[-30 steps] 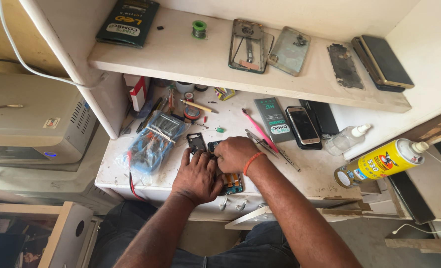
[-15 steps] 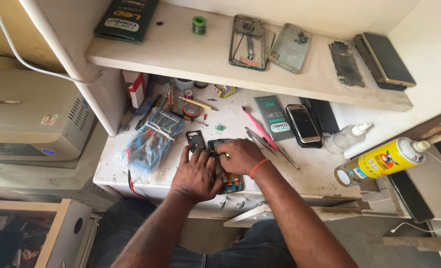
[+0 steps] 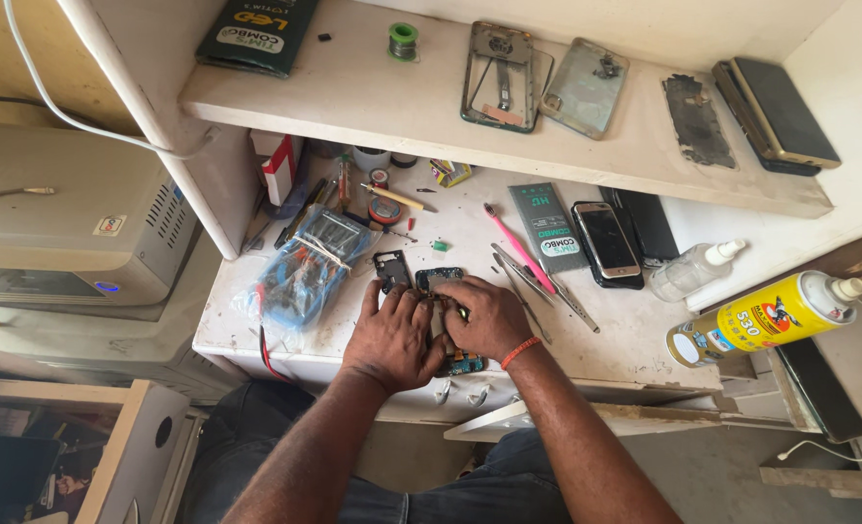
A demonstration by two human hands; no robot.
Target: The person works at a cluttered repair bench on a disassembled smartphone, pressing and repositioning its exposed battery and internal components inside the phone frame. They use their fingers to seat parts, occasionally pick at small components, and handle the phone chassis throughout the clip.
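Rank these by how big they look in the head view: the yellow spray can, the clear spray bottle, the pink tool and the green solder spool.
1. Yellow spray can, clearly the largest.
2. Clear spray bottle and pink tool: the tool is about as long but far thinner, so these two are too close to rank.
3. Green solder spool, smallest, though it sits on the shelf.

head camera, steep downward view, close workbench (image 3: pixel 635 330)

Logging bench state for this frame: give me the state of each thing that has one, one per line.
left hand: flat, pressing on the opened phone
right hand: fingers curled over the opened phone
opened phone: back off, circuit board exposed
yellow spray can: lying on its side, cap off
clear spray bottle: lying down
smartphone: face up, screen dark
phone frame: stripped, on shelf
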